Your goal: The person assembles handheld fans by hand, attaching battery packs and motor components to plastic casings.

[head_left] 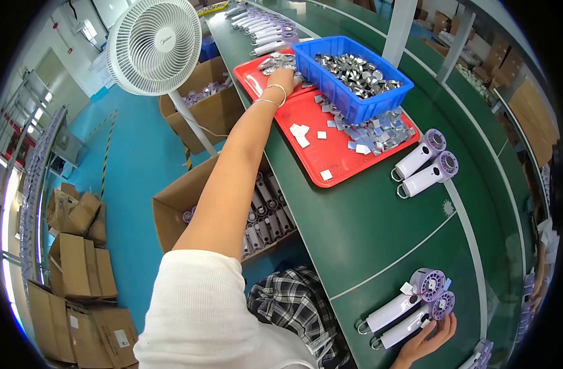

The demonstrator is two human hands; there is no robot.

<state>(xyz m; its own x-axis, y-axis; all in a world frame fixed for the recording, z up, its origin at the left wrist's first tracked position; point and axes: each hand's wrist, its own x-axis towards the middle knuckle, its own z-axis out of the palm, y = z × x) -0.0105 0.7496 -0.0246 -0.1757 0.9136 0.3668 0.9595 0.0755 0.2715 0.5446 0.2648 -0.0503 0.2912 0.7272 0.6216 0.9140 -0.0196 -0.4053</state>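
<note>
surface: green table (380, 240) bore a red tray (340, 157) (landmark).
left hand (283, 79): at tray's far end, grip unclear.
right hand (430, 339): open, touching handheld fans (407, 310) nearer than tray.
room: blue floor (134, 166) left of tray.

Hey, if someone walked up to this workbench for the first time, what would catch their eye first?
Probably the bright red plastic tray on the green bench, strewn with small silver and white square pieces, with a blue plastic crate of shiny metal rings standing on it. The left hand stretches far out to a pile of metal pieces on the tray's far end. Near the lower edge, the right hand rests on two white-and-purple handheld fans.
</note>
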